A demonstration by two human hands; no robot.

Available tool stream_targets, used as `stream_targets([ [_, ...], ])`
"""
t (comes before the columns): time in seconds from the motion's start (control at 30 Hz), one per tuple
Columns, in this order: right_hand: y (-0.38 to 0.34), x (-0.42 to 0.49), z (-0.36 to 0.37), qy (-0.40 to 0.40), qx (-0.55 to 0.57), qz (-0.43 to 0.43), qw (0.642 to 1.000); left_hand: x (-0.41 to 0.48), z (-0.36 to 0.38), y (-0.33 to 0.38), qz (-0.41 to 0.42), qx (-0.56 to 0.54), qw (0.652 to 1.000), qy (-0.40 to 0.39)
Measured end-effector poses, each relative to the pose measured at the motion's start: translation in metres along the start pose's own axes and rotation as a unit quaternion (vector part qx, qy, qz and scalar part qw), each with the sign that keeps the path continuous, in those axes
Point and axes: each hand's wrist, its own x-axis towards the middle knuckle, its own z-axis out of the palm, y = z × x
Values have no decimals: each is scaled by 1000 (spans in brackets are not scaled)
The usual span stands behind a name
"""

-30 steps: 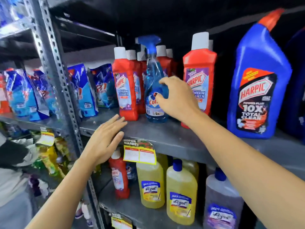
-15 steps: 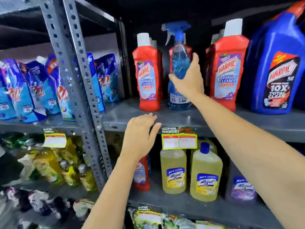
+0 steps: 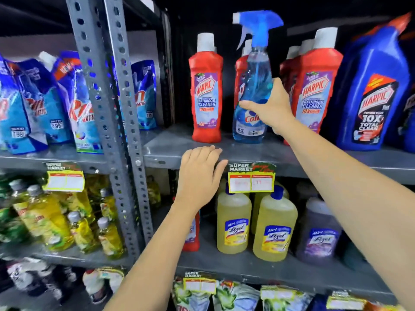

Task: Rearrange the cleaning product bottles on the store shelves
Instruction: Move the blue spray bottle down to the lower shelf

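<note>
A clear blue Colin spray bottle (image 3: 254,86) with a blue trigger head stands on the grey metal shelf (image 3: 170,149). My right hand (image 3: 269,108) grips its lower body from the right. A red Harpic bathroom cleaner bottle (image 3: 206,90) with a white cap stands to its left; more red Harpic bottles (image 3: 316,86) stand to its right and behind. My left hand (image 3: 199,173) rests flat on the shelf's front edge, fingers apart, holding nothing.
A large blue Harpic toilet cleaner bottle (image 3: 372,95) stands at far right. Yellow Lizol bottles (image 3: 233,221) and a purple one (image 3: 318,234) fill the shelf below. Blue detergent pouches (image 3: 74,104) sit left of the perforated upright post (image 3: 101,86). A yellow price tag (image 3: 251,179) hangs beside my left hand.
The view has moved closer and to the left along the shelf. My right hand stays on the spray bottle, now lower on its body. My left hand has settled on the shelf edge.
</note>
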Motion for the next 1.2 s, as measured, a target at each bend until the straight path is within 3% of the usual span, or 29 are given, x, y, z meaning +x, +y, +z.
stream_targets([
  [0.17,-20,-11,-23,31,73,-38,996,7,-9,-4,28,-23,999,-23],
  [0.4,-53,-83,-53,-44,186,-65,979,-65,-19,-16,30,-66,996,-53],
  [0.53,-40,-147,-52,-102,209,-24,972,-146,9,-39,-18,-70,985,-156],
  [0.67,6,-214,-27,-152,172,55,972,-216,54,-63,-67,-93,937,-330],
  [0.77,52,-252,0,-171,113,114,972,-248,82,-77,-88,-61,908,-406],
  [0.93,118,-273,43,-163,45,157,973,-279,108,-91,-74,28,899,-431],
  [1.2,172,-276,86,-135,18,181,974,-287,109,-87,-68,26,903,-424],
])
